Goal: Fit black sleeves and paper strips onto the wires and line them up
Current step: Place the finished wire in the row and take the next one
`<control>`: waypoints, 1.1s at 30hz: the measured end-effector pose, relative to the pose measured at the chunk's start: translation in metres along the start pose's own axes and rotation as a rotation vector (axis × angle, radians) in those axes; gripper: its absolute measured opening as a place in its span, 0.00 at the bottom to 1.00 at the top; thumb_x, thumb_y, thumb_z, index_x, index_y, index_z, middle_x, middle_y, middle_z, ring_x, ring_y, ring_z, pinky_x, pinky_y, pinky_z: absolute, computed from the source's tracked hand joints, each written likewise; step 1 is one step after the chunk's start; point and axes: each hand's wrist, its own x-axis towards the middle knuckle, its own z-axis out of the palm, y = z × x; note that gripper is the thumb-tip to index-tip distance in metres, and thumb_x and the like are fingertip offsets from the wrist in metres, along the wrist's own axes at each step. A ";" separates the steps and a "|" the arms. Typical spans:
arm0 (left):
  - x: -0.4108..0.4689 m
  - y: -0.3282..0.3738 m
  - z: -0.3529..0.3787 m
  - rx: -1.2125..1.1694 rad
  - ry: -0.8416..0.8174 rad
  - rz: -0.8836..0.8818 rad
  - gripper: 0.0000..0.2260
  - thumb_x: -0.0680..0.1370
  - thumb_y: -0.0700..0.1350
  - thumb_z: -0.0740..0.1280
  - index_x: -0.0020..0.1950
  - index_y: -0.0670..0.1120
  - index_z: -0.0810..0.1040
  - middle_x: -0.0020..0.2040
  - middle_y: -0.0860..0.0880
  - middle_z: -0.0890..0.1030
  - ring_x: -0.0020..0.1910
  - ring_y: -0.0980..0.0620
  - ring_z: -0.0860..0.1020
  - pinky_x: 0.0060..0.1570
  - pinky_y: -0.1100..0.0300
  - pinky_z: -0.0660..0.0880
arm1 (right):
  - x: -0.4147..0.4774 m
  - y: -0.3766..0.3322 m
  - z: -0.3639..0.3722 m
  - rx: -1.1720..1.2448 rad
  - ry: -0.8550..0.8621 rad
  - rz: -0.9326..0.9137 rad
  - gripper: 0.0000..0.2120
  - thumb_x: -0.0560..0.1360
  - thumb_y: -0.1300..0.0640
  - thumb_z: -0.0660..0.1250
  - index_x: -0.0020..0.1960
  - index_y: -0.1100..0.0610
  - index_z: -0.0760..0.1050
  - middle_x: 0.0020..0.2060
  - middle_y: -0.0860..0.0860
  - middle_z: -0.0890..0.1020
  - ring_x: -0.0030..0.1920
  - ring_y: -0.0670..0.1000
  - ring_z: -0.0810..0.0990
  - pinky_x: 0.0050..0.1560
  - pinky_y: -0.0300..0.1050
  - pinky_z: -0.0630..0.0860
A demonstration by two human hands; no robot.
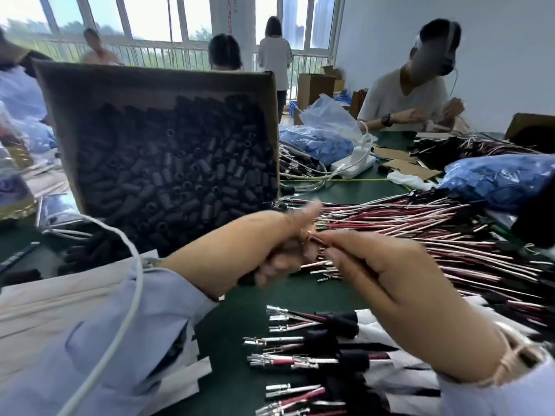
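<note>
Nearest, well below the cardboard box and off to its right: finished wires laid side by side on the green table. Metal terminals turned toward the box's side, each wire with a black sleeve and white paper behind it.

Straight below the box, beside a pale sleeve: loose paper strips, and a white cable curving up across the box's lower corner.

Just under the box's lower right corner: right hand, thumb and forefinger pinching a red wire near its end, tip aimed at the left hand. Left hand curled, thumb raised, something dark showing at its lower edge. Too blurred to tell what, if anything, is gripped.

Right of the box, touching its lower corner: a broad pile of loose wires, red and white, fanned across the table.

The box itself tipped up on edge, open face toward the camera, heaped with black sleeves, a few spilled at its foot.

Beyond the box's right wall: a blue bag, then a seated person with both hands raised.
</note>
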 end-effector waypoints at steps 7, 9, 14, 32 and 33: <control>0.015 -0.012 0.004 -0.888 0.370 -0.139 0.10 0.74 0.30 0.51 0.38 0.42 0.65 0.38 0.46 0.67 0.32 0.55 0.65 0.36 0.64 0.62 | -0.007 0.027 0.016 -0.133 0.065 0.097 0.17 0.77 0.37 0.51 0.37 0.40 0.73 0.26 0.40 0.74 0.31 0.43 0.74 0.30 0.44 0.70; 0.017 -0.012 0.002 -0.905 0.401 -0.114 0.15 0.73 0.25 0.49 0.40 0.42 0.68 0.41 0.43 0.71 0.36 0.54 0.69 0.38 0.64 0.64 | -0.010 0.032 0.020 -0.036 0.085 0.078 0.15 0.77 0.38 0.55 0.40 0.39 0.77 0.26 0.38 0.73 0.31 0.43 0.75 0.30 0.41 0.69; 0.011 -0.007 0.006 -0.878 0.258 -0.038 0.15 0.76 0.24 0.53 0.48 0.42 0.72 0.45 0.39 0.77 0.42 0.47 0.81 0.43 0.58 0.79 | -0.009 0.033 0.021 0.023 0.191 0.011 0.17 0.78 0.44 0.58 0.41 0.51 0.81 0.28 0.41 0.75 0.31 0.44 0.75 0.33 0.38 0.70; 0.001 -0.011 0.015 -0.797 0.200 -0.022 0.10 0.81 0.42 0.59 0.45 0.39 0.75 0.46 0.37 0.75 0.35 0.47 0.83 0.34 0.58 0.81 | -0.014 0.017 0.015 -0.168 0.461 -0.025 0.13 0.79 0.45 0.63 0.48 0.48 0.84 0.28 0.48 0.77 0.28 0.50 0.76 0.25 0.45 0.71; 0.001 -0.011 0.016 -0.786 0.199 -0.020 0.10 0.81 0.42 0.59 0.44 0.39 0.76 0.46 0.38 0.75 0.34 0.47 0.83 0.34 0.58 0.81 | -0.014 0.017 0.016 -0.209 0.461 -0.033 0.13 0.79 0.46 0.63 0.48 0.49 0.84 0.28 0.48 0.77 0.27 0.50 0.75 0.24 0.44 0.71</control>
